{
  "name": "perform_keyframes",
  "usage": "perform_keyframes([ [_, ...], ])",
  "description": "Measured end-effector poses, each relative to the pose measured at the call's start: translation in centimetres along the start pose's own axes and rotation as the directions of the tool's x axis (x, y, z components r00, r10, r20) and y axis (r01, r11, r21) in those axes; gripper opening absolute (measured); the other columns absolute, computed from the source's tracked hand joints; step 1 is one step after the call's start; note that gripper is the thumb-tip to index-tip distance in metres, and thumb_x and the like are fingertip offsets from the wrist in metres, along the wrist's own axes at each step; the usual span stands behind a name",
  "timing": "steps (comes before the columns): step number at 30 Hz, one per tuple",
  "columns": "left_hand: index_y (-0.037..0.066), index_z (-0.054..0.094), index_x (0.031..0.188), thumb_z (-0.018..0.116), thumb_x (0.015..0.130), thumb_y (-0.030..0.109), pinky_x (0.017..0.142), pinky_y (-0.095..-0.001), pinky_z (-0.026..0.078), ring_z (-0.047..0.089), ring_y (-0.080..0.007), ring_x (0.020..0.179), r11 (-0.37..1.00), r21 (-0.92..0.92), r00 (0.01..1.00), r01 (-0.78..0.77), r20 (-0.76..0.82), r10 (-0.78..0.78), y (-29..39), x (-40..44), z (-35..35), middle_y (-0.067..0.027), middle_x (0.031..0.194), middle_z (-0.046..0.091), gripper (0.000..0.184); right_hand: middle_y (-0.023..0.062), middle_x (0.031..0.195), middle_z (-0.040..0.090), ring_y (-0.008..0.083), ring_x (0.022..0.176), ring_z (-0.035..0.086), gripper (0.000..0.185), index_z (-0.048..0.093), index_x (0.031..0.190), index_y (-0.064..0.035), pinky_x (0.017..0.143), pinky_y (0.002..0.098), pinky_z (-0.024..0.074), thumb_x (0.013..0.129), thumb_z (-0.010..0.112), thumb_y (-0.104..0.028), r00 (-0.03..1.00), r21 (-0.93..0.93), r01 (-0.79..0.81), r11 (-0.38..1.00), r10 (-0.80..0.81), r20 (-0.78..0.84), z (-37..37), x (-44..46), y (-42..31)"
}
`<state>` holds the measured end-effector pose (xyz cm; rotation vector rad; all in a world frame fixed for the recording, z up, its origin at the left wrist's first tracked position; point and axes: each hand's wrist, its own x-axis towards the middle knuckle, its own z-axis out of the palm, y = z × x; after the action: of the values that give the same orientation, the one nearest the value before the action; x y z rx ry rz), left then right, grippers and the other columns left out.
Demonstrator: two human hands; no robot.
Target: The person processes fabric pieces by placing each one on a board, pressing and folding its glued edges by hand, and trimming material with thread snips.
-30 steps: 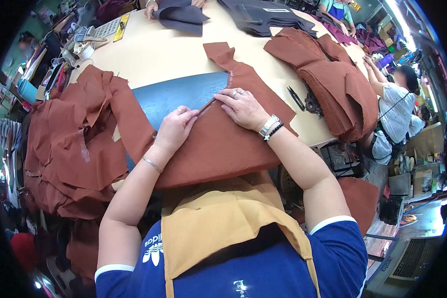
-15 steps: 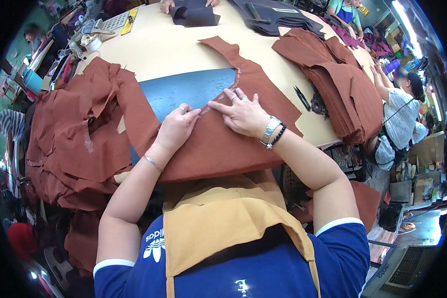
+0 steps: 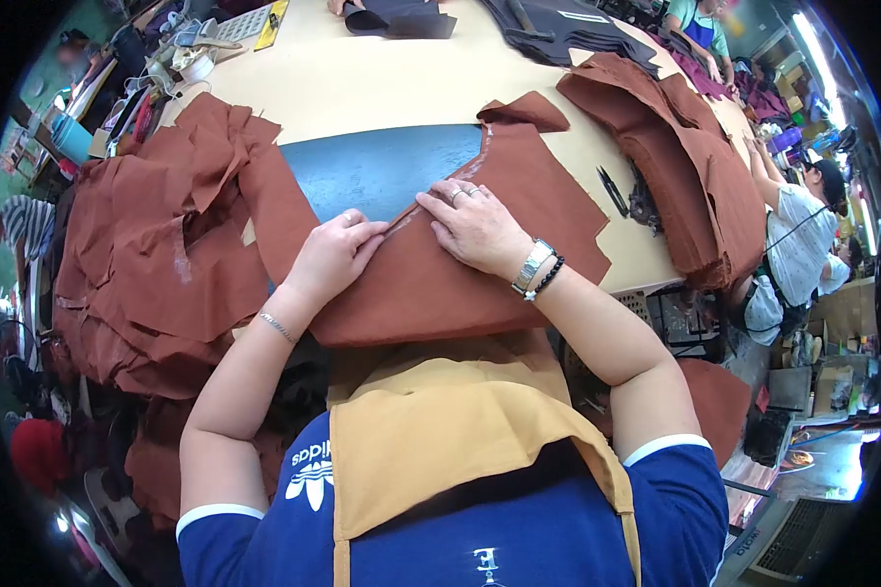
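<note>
A rust-brown cloth piece (image 3: 411, 293) lies spread in front of me, partly over a shiny blue-grey board (image 3: 362, 166). Whitish marks run along its curved inner edge. My left hand (image 3: 341, 252) is closed at that edge, thumb and forefinger pinching the cloth. To its right, my right hand (image 3: 475, 227) has bent fingers drawn together on the same edge, with the thumb beneath them against the cloth. At the far end, a narrow cloth strip (image 3: 527, 112) is flopped over to the right.
Crumpled rust cloth (image 3: 157, 254) heaps up at left. A stack of rust pieces (image 3: 675, 176) stands at right, with black thread snips (image 3: 613, 192) beside it. Dark pieces (image 3: 568, 34) lie at the back. Another person (image 3: 798, 225) works at the right.
My right hand's fingers, spread before, have drawn together on the cloth edge. My left hand has shifted slightly left. The far cloth strip has flopped from upper left over to the right.
</note>
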<state>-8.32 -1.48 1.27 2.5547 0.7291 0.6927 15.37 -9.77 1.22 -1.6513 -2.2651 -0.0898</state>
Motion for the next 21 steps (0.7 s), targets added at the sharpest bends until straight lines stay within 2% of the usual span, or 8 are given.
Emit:
perform_keyframes([
  [2, 0.007, 0.073, 0.099, 0.066, 0.088, 0.011, 0.070, -0.0377, 0.054, 0.065, -0.0286, 0.077, 0.999, 0.023, 0.999, -0.041, -0.008, 0.041, -0.4, -0.7, -0.3, -0.0103, 0.087, 0.065, 0.014, 0.0182, 0.132, 0.052, 0.0360, 0.123, 0.052, 0.042, 0.054, 0.134, -0.0138, 0.098, 0.0527, 0.0452, 0.092, 0.055, -0.019, 0.996, -0.041, -0.038, 0.998, 0.041, 0.075, 0.1, 0.1, -0.2],
  [5, 0.006, 0.073, 0.099, 0.066, 0.088, 0.011, 0.070, -0.0379, 0.054, 0.065, -0.0282, 0.077, 0.994, 0.063, 0.996, -0.085, -0.035, 0.088, -0.8, -1.2, -0.2, -0.0100, 0.088, 0.065, 0.014, 0.0197, 0.139, 0.048, 0.0375, 0.133, 0.043, 0.047, 0.047, 0.143, -0.0230, 0.097, 0.0664, 0.0397, 0.096, 0.050, -0.029, 0.969, -0.173, -0.045, 0.984, 0.085, 0.233, -0.2, 0.3, -1.6],
  [8, 0.006, 0.073, 0.098, 0.065, 0.088, 0.011, 0.070, -0.0383, 0.053, 0.065, -0.0282, 0.078, 0.992, 0.081, 0.994, -0.093, -0.056, 0.098, -0.7, -1.2, 0.0, -0.0098, 0.088, 0.065, 0.014, 0.0209, 0.140, 0.046, 0.0385, 0.134, 0.041, 0.050, 0.044, 0.145, -0.0309, 0.099, 0.0702, 0.0347, 0.096, 0.051, -0.036, 0.970, -0.203, -0.077, 0.976, 0.120, 0.209, -1.0, 0.2, -2.6],
  [11, 0.006, 0.073, 0.098, 0.065, 0.088, 0.011, 0.072, -0.0384, 0.053, 0.064, -0.0279, 0.079, 0.991, 0.102, 0.994, -0.084, -0.053, 0.090, -0.6, -1.2, 0.0, -0.0097, 0.089, 0.065, 0.014, 0.0181, 0.134, 0.052, 0.0347, 0.129, 0.047, 0.052, 0.048, 0.141, -0.0221, 0.100, 0.0635, 0.0374, 0.092, 0.056, -0.040, 0.999, -0.311, -0.022, 0.950, 0.034, 0.030, -0.8, -0.1, -1.4],
  [14, 0.006, 0.073, 0.099, 0.065, 0.088, 0.012, 0.082, -0.0412, 0.050, 0.064, -0.0270, 0.083, 0.993, 0.108, 0.998, -0.054, -0.002, 0.055, -0.4, -1.1, -0.2, -0.0090, 0.089, 0.065, 0.014, 0.0135, 0.126, 0.057, 0.0297, 0.120, 0.053, 0.052, 0.053, 0.133, -0.0131, 0.096, 0.0516, 0.0427, 0.089, 0.061, -0.041, 0.997, -0.017, 0.064, 0.998, -0.063, 0.052, -0.7, 0.9, -2.1],
  [15, 0.007, 0.073, 0.099, 0.065, 0.088, 0.013, 0.088, -0.0439, 0.048, 0.064, -0.0267, 0.085, 0.993, 0.109, 0.998, -0.052, 0.029, 0.049, -0.6, -1.0, -0.4, -0.0087, 0.090, 0.065, 0.015, 0.0093, 0.118, 0.060, 0.0260, 0.111, 0.057, 0.049, 0.057, 0.125, -0.0082, 0.088, 0.0430, 0.0457, 0.088, 0.063, -0.039, 0.991, 0.032, 0.137, 0.990, -0.137, 0.003, -0.4, 1.1, -2.8],
  [19, 0.010, 0.074, 0.100, 0.065, 0.089, 0.015, 0.106, -0.0592, 0.033, 0.065, -0.0247, 0.090, 0.987, 0.146, 0.981, 0.065, 0.172, -0.090, -0.7, -0.5, -2.6, -0.0061, 0.092, 0.067, 0.015, 0.0112, 0.123, 0.057, 0.0278, 0.113, 0.056, 0.045, 0.057, 0.126, -0.0089, 0.089, 0.0417, 0.0466, 0.092, 0.059, -0.037, 0.996, 0.060, 0.069, 0.996, -0.072, 0.048, 0.7, 0.9, -4.3],
  [21, 0.012, 0.074, 0.100, 0.065, 0.089, 0.015, 0.108, -0.0643, 0.027, 0.065, -0.0239, 0.091, 0.977, 0.158, 0.943, 0.143, 0.279, -0.183, -0.8, 0.1, -4.1, -0.0050, 0.093, 0.067, 0.015, 0.0121, 0.125, 0.056, 0.0291, 0.114, 0.055, 0.044, 0.057, 0.127, -0.0098, 0.090, 0.0421, 0.0465, 0.093, 0.058, -0.037, 0.995, 0.070, 0.050, 0.996, -0.056, 0.082, 0.4, 0.9, -4.5],
])
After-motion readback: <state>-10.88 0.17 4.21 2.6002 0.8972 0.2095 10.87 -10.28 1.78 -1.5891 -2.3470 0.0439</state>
